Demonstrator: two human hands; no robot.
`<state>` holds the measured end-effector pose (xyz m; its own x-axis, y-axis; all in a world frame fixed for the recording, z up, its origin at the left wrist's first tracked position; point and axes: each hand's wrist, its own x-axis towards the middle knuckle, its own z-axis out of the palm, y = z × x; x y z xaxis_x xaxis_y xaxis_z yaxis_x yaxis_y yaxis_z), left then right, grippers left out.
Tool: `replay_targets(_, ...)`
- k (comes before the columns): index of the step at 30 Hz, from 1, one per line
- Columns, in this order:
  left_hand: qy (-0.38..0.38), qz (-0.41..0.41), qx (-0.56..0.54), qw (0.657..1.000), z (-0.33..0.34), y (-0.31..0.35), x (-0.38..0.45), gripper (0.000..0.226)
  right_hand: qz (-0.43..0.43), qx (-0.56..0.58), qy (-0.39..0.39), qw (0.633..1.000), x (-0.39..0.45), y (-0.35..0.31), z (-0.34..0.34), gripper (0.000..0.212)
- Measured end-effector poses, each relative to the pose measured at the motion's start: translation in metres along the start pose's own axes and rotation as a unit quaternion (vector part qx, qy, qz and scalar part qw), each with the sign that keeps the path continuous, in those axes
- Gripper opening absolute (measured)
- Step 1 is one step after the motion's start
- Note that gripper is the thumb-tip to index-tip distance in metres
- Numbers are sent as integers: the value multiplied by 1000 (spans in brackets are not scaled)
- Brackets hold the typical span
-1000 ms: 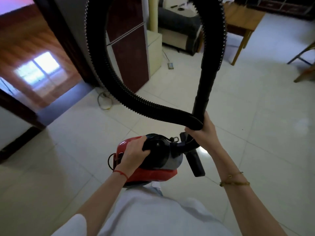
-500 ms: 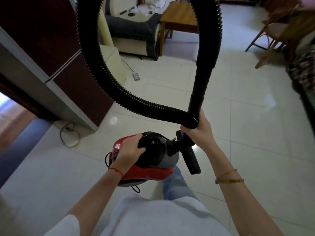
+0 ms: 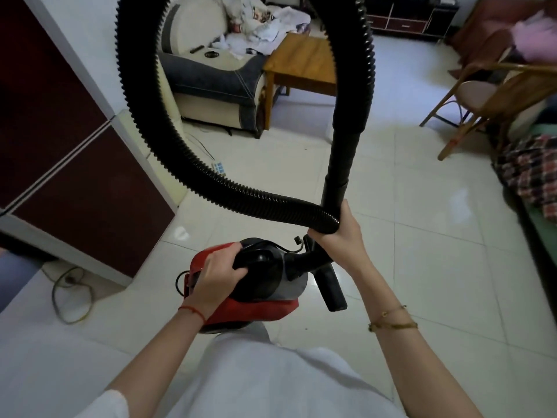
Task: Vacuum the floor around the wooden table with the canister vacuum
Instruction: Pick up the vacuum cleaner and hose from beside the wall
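Observation:
I carry a red and black canister vacuum (image 3: 265, 303) off the floor in front of my body. My left hand (image 3: 215, 274) grips its black top handle. My right hand (image 3: 339, 230) is closed around the black ribbed hose (image 3: 168, 140) and the rigid wand (image 3: 343, 158) where they cross. The hose loops high out of the top of the frame. A short black nozzle (image 3: 331, 291) hangs below my right hand. The wooden table (image 3: 301, 64) stands ahead, beyond the hose loop.
A dark red cabinet (image 3: 75, 176) stands close on my left, with a yellow cable (image 3: 69, 294) coiled on the floor by it. A sofa (image 3: 211, 73) with clutter sits left of the table. Wooden chairs (image 3: 488, 95) and a plaid cloth (image 3: 530, 170) are at the right. White floor tiles (image 3: 422, 236) lie ahead.
My view has swung right and moved forward: the doorway at the left has left the frame, and the table, sofa and chairs are closer. Both hands keep the same grips.

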<state>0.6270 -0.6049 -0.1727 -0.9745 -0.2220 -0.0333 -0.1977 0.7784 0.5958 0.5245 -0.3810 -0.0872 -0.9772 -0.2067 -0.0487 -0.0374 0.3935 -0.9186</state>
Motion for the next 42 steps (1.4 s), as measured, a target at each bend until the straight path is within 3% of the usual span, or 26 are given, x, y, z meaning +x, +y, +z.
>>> replay_targets(6, -3, 6, -6, 1000, 1, 6, 104, 12, -3, -8, -3, 1000, 108, -3, -1, 36)
replay_targets(12, -30, -40, -2, 999, 2, 1, 230, 11, -1, -26, 4, 1000, 230, 0, 10, 37)
replay_targets(21, -54, -45, 92, 993, -6, -7, 435, 13, 9, -14, -7, 1000, 426, -19, 20, 37)
replay_targets(33, 0, -5, 84, 996, -36, 10, 659, 9, -29, -2, -22, 999, 663, -39, 18, 40)
replay_targets(35, 12, -10, 72, 997, -36, 11, 691, 6, -37, -1, -36, 999, 703, -38, 19, 43)
replay_targets(42, 33, -72, 35, 996, -29, -1, 798, 25, -61, -6, -97, 993, 835, -41, 23, 46)
